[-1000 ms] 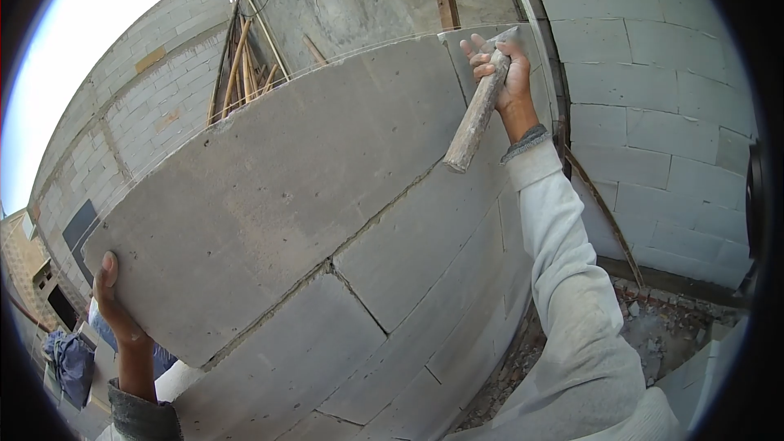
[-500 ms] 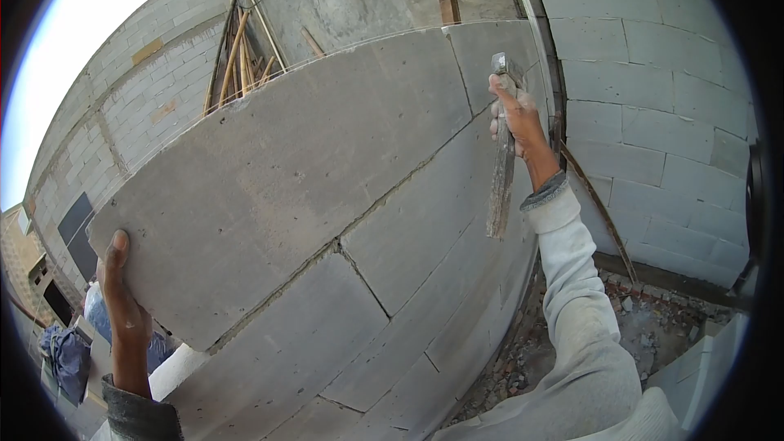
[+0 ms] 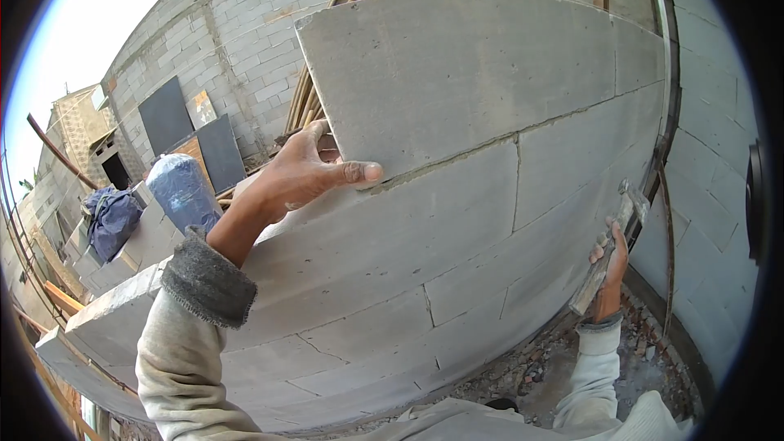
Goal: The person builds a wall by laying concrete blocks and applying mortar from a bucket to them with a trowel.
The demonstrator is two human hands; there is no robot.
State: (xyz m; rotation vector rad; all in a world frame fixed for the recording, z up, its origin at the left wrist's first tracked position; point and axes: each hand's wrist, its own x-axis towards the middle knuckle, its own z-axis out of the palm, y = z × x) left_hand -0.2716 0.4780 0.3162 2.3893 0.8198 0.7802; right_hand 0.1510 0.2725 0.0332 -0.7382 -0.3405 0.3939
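Head view, left fingers [image 3: 313, 134] apart at pitted block [image 3: 457, 73], right fingers [image 3: 599, 252] clamped on rough hammer handle [image 3: 589, 287]

Open space spreads before the block wall [image 3: 376, 249], between the left hand [image 3: 298, 165] at the top block's [image 3: 490, 73] lower corner and the right hand [image 3: 616, 261]. Rightward, a leaning stick [image 3: 668, 249] and pale side wall [image 3: 714, 139] limit passage; bamboo poles [image 3: 304, 100] obstruct behind the block's left end.
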